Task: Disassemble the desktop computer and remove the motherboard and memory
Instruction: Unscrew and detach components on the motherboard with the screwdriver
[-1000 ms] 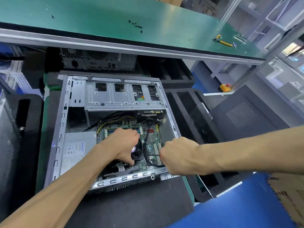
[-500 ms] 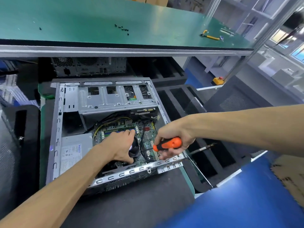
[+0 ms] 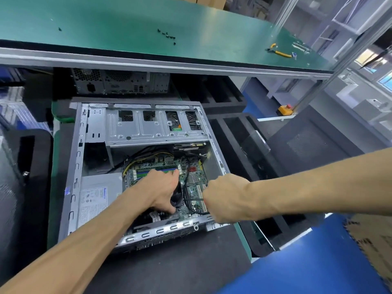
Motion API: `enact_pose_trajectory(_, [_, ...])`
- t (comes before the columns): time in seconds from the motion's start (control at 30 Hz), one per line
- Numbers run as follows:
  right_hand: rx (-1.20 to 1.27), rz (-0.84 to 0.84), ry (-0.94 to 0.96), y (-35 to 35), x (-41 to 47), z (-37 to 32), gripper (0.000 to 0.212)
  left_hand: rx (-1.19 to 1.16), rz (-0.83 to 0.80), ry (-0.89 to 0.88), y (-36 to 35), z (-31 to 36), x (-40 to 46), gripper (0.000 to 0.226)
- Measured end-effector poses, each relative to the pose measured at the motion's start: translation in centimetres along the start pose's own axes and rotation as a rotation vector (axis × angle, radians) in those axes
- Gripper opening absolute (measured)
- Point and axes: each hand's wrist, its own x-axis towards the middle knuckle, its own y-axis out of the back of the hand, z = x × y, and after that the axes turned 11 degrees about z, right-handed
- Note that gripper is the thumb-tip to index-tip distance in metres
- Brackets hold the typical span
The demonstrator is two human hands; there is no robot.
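Left hand (image 3: 163, 187) spread over black CPU fan (image 3: 177, 197); right hand (image 3: 224, 200) fisted, contents unseen, at 3 o'clock. Steady green motherboard (image 3: 196, 183); avoid black cables (image 3: 188, 203).

The left hand (image 3: 161, 187) covers most of the black fan (image 3: 177, 197) on the green board (image 3: 194, 183), so its fingertips are not visible. The right hand (image 3: 224, 198) is seen from the back; what it grips is hidden, only a thin dark shaft (image 3: 196, 199) comes out. The small black screws (image 3: 167, 36) on the green bench (image 3: 106, 20) are too small to count. Both arms are cut off by the frame edge.
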Motion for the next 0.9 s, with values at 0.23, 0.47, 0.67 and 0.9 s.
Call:
enact_pose_trajectory(0.23, [0.031, 0.053, -0.174, -0.6, -0.4, 0.4, 0.032, 0.006, -0.012, 0.041, 0.3, 0.1, -0.3, 0.1])
enact_pose_trajectory(0.47, [1.534, -0.602, -0.976, -0.6, 1.7, 3.8, 0.018, 0.012, -0.01, 0.04, 0.1, -0.2, -0.3, 0.09])
enact_pose_trajectory(0.67, [1.478, -0.686, -0.862, -1.3, 1.6, 3.4, 0.03, -0.009, -0.015, 0.032, -0.1, -0.1, 0.0, 0.101])
enact_pose_trajectory(0.9, [0.011, 0.055, 0.041, 0.8, 1.1, 0.1, 0.016, -0.012, -0.024, 0.022, 0.0, 0.1, 0.0, 0.107])
